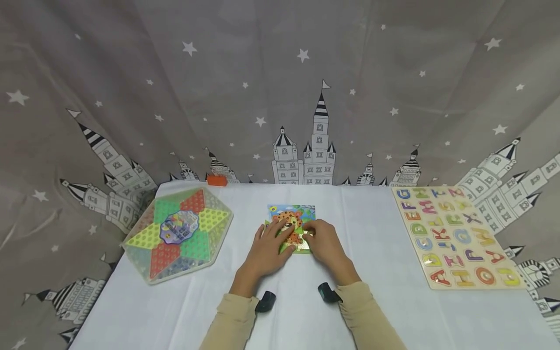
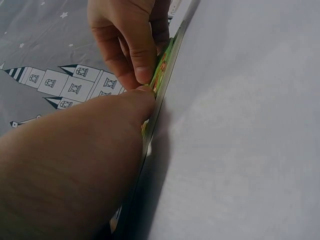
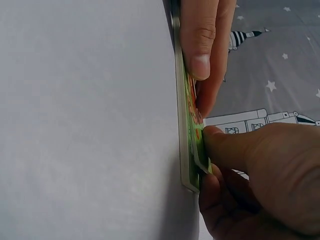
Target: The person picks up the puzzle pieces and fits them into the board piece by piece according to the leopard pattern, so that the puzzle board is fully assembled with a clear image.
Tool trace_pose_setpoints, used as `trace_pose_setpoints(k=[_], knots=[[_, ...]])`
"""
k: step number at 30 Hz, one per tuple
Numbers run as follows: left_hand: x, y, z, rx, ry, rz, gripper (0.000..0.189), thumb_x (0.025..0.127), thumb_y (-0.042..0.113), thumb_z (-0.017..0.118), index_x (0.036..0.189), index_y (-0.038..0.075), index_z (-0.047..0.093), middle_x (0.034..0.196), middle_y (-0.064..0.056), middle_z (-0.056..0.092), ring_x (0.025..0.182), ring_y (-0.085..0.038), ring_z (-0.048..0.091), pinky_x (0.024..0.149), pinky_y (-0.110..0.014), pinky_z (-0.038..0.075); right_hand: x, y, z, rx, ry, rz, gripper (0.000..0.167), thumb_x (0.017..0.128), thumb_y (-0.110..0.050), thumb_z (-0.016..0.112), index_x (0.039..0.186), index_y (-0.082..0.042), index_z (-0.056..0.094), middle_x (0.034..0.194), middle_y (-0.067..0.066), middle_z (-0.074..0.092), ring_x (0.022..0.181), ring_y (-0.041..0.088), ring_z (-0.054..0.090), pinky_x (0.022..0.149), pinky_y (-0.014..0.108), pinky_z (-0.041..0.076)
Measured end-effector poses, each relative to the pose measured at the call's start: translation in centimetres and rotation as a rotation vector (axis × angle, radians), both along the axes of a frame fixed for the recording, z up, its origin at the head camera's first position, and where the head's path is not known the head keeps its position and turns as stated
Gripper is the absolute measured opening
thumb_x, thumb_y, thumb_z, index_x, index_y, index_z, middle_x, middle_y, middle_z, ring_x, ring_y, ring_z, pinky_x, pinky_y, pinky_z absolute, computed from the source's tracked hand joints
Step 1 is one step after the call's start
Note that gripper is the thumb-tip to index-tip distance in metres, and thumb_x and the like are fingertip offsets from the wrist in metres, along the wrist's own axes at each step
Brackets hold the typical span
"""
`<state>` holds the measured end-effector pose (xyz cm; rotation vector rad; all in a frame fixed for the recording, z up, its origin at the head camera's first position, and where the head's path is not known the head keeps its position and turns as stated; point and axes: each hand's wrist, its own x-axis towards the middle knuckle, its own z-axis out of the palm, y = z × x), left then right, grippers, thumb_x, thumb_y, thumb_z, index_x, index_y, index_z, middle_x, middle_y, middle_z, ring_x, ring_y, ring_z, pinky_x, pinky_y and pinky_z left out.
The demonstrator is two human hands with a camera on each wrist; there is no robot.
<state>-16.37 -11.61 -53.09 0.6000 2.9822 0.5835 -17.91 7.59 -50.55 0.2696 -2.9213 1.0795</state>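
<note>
A small jigsaw puzzle (image 1: pixel 292 214) with a spotted cartoon animal lies flat at the middle of the white table. My left hand (image 1: pixel 268 247) rests on its left part, fingers extended and spread over the picture. At the puzzle's right side, my right hand (image 1: pixel 327 243) pinches a green-edged puzzle piece (image 3: pixel 198 150) between thumb and fingers. In the right wrist view that piece tilts up from the puzzle's thin base (image 3: pixel 184 162) near one corner. The left thumb (image 3: pixel 200 65) presses on the picture beside it. Both hands hide much of the lower picture.
A hexagonal Chinese checkers set (image 1: pixel 179 233) with a clear cover lies to the left. To the right is a wooden alphabet board (image 1: pixel 455 238) with coloured letters. A small orange block (image 1: pixel 217 181) sits at the back edge, before a grey castle-print curtain (image 1: pixel 245 58).
</note>
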Motion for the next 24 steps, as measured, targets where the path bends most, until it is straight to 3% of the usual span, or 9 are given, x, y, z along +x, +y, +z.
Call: trace_pose_setpoints(k=[10,24], knots=[[-0.21,0.11,0.03,-0.015,0.016,-0.008,0.059,0.103,0.049,0.05,0.157,0.026,0.043,0.166,-0.006,0.035,0.158,-0.031,0.022,0.128,-0.06,0.016,0.23,-0.02,-0.19,0.037,-0.011,0.015,0.03,0.088,-0.017,0.08,0.115,-0.005,0.075,0.113,0.013,0.07,0.11,0.033,0.065,0.099,0.048,0.054],[-0.26,0.34,0.08,-0.022,0.029,-0.02,0.055,0.104,0.048,0.049,0.155,0.027,0.046,0.166,-0.007,0.035,0.158,-0.032,0.022,0.128,-0.061,0.016,0.49,0.36,0.15,0.078,-0.04,0.037,0.034,0.09,-0.02,0.079,0.119,-0.004,0.074,0.119,0.014,0.065,0.113,0.033,0.063,0.103,0.049,0.053]])
